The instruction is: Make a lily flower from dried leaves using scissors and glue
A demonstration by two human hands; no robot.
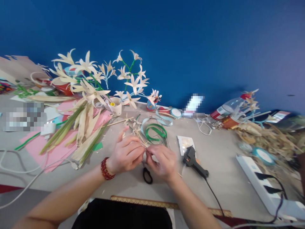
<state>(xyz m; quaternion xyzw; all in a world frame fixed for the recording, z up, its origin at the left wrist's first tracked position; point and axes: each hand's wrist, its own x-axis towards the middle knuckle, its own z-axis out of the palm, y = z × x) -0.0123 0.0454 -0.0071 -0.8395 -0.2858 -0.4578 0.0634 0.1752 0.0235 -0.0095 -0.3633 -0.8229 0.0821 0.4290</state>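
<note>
Fingertips meet in the middle of the table, where my left hand (127, 152) and my right hand (163, 161) pinch close together. What they hold between them is too small and too covered by the fingers to make out. Just beyond the fingers lies a loop of green ribbon (156, 132), with a pale blue ribbon (164, 120) around it. Small husk flowers (137, 132) lie behind my left hand. Below the hands, one black handle of a pair of scissors (147, 176) shows. A black glue gun (196, 163) rests to the right of my right hand.
Pale husk flowers (134, 83) stand in cups along the blue wall. Corn husks (83, 127) cover pink paper (35, 149) at left. On the right are a plastic bottle (224, 109), dried husks (274, 136) and a white power strip (254, 181) with cords.
</note>
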